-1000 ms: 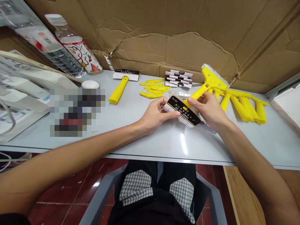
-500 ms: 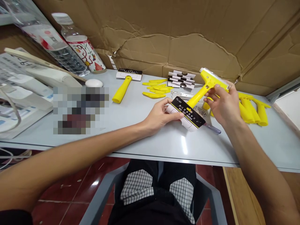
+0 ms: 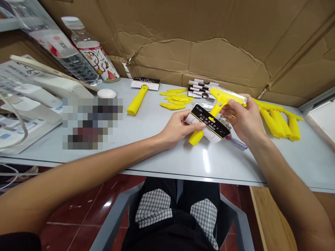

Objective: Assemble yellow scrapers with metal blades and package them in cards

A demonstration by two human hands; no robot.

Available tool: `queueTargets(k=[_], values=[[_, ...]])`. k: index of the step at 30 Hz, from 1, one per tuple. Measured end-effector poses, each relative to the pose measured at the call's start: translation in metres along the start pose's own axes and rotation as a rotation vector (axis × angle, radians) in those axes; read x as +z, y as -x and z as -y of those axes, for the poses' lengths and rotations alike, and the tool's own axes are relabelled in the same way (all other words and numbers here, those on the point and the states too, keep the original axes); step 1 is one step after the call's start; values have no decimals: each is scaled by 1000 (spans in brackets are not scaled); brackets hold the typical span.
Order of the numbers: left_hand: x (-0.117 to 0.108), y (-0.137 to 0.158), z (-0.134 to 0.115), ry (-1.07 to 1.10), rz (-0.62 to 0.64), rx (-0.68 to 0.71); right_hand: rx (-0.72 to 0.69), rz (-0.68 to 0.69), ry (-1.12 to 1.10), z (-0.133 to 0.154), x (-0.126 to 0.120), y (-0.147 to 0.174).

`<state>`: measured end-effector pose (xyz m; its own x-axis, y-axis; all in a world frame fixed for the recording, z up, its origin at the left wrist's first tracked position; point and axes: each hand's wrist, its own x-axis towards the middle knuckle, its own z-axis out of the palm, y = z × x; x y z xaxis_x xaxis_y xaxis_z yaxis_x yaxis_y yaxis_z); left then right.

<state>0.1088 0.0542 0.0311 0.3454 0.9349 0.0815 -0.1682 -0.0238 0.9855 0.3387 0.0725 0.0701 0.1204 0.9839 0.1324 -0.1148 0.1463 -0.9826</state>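
My left hand (image 3: 178, 129) pinches the left end of a black-and-white cardboard sleeve (image 3: 209, 122). Through this sleeve runs the handle of a yellow scraper (image 3: 222, 97), and the handle's end sticks out below the card. At the scraper's wide head, my right hand (image 3: 244, 115) grips the side near its right end. A clear strip covers the head's edge. Behind the hands lie a bundle of folded cards (image 3: 200, 89), metal blades (image 3: 202, 105) and small screws (image 3: 224, 123). Under my right wrist is a screwdriver with a clear handle (image 3: 237, 143).
Another carded yellow scraper (image 3: 137, 101) lies at the centre-left. Several flat yellow pieces (image 3: 176, 99) sit beside it, and more yellow handles (image 3: 280, 122) lie to the right. Bottles (image 3: 98, 61), a white oval object (image 3: 106, 93) and a blurred patch occupy the left. Cardboard (image 3: 162, 52) walls the back.
The scraper has slid down and left through the card, so its handle end now pokes out below. My right hand moved down with it; my left hand kept its hold on the card.
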Motion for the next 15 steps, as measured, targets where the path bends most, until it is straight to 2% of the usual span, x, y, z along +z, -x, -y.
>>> queueTargets(k=[7,12,15], values=[[-2,-2,-2,89,-111,-15,-28,146,123,0,6,10],[-2,-1,-6,123,-106,10,-34,178,189,-3,2,11],[-3,-2,-8,97,-118,15,-12,261,219,-4,0,10]])
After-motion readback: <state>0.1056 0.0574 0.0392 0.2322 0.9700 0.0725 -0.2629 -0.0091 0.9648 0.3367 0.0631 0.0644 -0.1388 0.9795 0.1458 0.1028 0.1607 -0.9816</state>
